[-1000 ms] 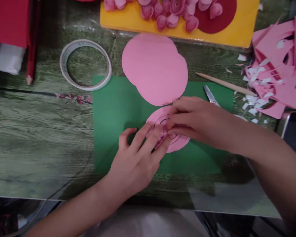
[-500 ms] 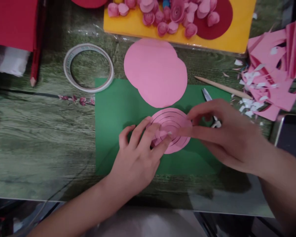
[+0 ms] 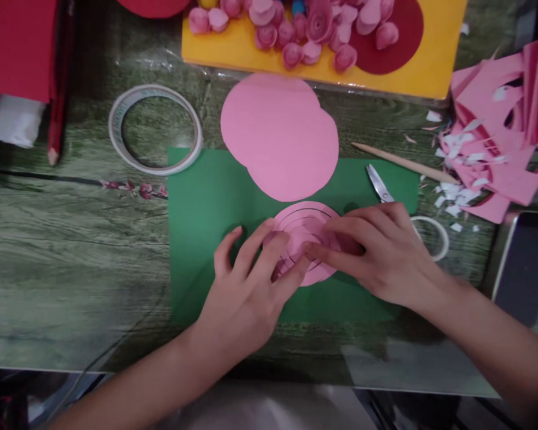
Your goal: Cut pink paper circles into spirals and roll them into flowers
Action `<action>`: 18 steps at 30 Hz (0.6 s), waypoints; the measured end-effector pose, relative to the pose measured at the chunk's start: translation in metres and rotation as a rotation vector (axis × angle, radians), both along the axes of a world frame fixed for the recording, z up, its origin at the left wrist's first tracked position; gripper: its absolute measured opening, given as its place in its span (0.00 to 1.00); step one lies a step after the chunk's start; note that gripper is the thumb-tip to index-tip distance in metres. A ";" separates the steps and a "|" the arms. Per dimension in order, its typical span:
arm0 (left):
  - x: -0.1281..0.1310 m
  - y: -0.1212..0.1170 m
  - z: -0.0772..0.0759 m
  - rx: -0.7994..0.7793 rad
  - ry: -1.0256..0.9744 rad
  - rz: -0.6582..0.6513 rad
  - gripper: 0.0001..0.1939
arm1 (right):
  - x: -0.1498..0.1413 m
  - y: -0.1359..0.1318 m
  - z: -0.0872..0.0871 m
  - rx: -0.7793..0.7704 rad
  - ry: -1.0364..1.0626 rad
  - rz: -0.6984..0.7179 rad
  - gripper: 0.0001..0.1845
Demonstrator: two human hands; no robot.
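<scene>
On the left of the greenish table (image 3: pixel 72 269) is a red pencil (image 3: pixel 59 101). Next, a white ring of tape (image 3: pixel 116 122) lies flat over a corner of the green paper sheet (image 3: pixel 215 191). The left hand (image 3: pixel 246 292) has its fingers spread, with some tips on the round pink paper with dark curved lines (image 3: pixel 308 224), probably to keep it still. That round paper lies on the green sheet, maybe because it is a flat spot to work on. The right hand (image 3: pixel 381 257) has its thumb and pointing finger bent close over the middle of the round paper; I cannot tell if they pinch it. Just past that hand are the silver scissors (image 3: pixel 379 183), perhaps left there to be easy to reach.

Half a second ago, the right hand was further right and hid more of the scissors. Now its fingers are by the left thumb. The left hand is in nearly the same spot.
</scene>
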State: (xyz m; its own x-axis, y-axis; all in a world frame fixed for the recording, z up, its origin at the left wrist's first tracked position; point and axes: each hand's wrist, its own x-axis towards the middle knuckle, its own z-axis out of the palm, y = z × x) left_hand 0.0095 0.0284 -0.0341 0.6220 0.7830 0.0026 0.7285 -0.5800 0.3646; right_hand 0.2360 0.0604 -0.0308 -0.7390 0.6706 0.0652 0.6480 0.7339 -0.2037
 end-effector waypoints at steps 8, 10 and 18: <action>-0.001 -0.001 0.000 0.038 0.032 -0.030 0.23 | -0.007 -0.006 0.001 0.062 -0.006 -0.027 0.10; 0.000 -0.002 0.000 0.055 0.038 -0.027 0.23 | -0.007 -0.008 -0.001 0.070 -0.003 -0.031 0.10; 0.001 -0.005 0.006 0.084 0.078 -0.030 0.22 | -0.007 -0.016 0.000 0.097 -0.061 -0.054 0.14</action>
State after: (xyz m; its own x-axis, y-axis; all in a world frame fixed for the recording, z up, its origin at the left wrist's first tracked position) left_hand 0.0108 0.0235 -0.0286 0.6458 0.7633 0.0182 0.7348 -0.6279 0.2566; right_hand 0.2289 0.0447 -0.0306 -0.7065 0.7023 0.0875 0.6962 0.7119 -0.0925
